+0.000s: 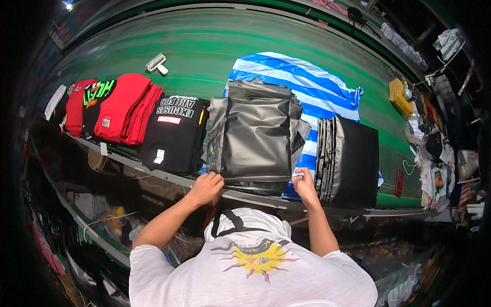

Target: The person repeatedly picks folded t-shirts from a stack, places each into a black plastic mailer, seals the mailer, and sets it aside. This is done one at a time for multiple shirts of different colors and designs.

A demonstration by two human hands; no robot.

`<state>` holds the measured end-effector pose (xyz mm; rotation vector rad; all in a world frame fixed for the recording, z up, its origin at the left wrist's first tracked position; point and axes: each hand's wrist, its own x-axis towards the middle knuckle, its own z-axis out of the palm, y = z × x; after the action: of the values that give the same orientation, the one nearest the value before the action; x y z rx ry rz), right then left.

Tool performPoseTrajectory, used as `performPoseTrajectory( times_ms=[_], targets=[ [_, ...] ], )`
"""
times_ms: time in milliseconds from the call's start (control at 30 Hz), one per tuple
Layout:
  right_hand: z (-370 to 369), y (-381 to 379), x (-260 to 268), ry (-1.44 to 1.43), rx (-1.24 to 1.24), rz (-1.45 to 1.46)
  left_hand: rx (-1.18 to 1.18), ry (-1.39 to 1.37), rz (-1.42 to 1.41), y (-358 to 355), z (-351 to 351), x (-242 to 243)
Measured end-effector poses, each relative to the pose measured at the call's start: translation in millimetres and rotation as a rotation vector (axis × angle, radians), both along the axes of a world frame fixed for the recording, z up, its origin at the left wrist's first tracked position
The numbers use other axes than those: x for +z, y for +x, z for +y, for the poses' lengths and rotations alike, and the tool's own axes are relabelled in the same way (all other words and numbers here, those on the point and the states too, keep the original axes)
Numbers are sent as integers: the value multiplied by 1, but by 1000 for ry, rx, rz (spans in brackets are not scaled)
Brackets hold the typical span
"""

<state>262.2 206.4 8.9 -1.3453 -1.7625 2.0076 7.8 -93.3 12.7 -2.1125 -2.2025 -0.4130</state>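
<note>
A stack of black plastic bags (pixel 257 138) lies before me on a green table, partly over a blue-and-white striped plastic sheet (pixel 307 80). My left hand (pixel 208 187) has its fingers closed on the near left corner of the top bag. My right hand (pixel 305 186) is at the near right corner, thumb and forefinger close together at the bag's edge. To the right stands a row of folded black plastic bundles (pixel 353 163). Left of the bags lie folded black T-shirts (pixel 174 138) with printed lettering and a pile of folded red T-shirts (pixel 124 109).
Farther left are more folded shirts (pixel 74 107). A lint roller (pixel 156 64) lies on the green table (pixel 195 50) behind the shirts. At the right are a yellow taped block (pixel 400 98), a red object (pixel 399 183) and a heap of cloth and plastic (pixel 437 169). The table's metal edge runs just in front of me.
</note>
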Motion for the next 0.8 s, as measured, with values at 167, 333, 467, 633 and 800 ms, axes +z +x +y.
performPoseTrajectory(
  times_ms=[167,333,467,633,800],
  targets=[
    [-5,-5,1,28,36,-115,122,-27,-203,-7,1,9],
    [1,-10,1,40,1,-59,555,61,-865,-12,24,-2],
    [-5,-20,0,202,5,-125,724,0,-1140,-29,38,-20],
    [-21,-29,3,358,-80,-211,708,-19,-1427,-34,49,-10],
    [-42,-42,22,677,-122,-235,607,-91,-1260,-40,58,0]
  ],
)
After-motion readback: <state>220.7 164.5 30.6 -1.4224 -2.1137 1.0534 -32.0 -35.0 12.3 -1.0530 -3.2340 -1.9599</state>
